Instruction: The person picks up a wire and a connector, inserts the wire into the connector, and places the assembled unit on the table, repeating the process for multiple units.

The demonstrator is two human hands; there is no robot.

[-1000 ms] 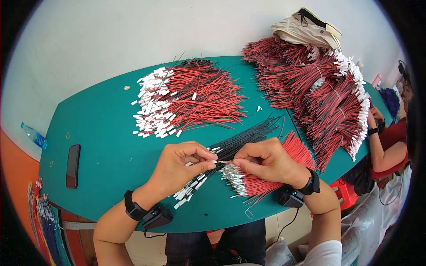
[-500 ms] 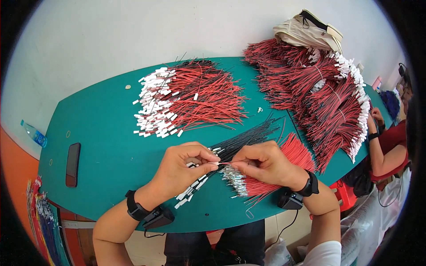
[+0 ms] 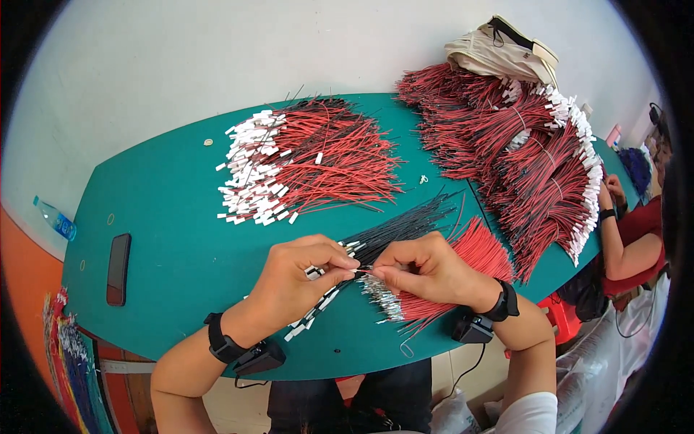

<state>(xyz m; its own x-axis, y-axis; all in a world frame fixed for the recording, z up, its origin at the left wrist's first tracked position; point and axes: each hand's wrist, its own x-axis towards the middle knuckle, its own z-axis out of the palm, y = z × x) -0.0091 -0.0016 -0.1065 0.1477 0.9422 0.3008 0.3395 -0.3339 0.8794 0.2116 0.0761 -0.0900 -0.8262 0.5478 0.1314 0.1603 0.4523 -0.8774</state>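
My left hand (image 3: 300,275) pinches a small white connector housing between thumb and forefinger, mostly hidden by the fingertips. Just to its right, my right hand (image 3: 430,271) has thumb and forefinger closed on a thin red wire (image 3: 363,271), which runs to the housing. Whether the wire's end sits inside it I cannot make out. Behind and between the hands lies a bundle of black wires (image 3: 405,228), with white housings toward its near left end. Under my right hand spreads a bundle of red wires (image 3: 483,249) with silvery terminals at the left ends.
Red-and-black wires with white connectors (image 3: 332,155) lie in a pile farther back. Larger tied bundles (image 3: 499,137) fill the right side, a beige bag (image 3: 499,54) on top. A phone (image 3: 118,269) and bottle (image 3: 56,218) are at left. Another person's arm (image 3: 622,246) shows at right.
My right fingertips have shifted slightly left and nearer to me along the red wire. My left hand stays nearly in place, still pinching the housing.
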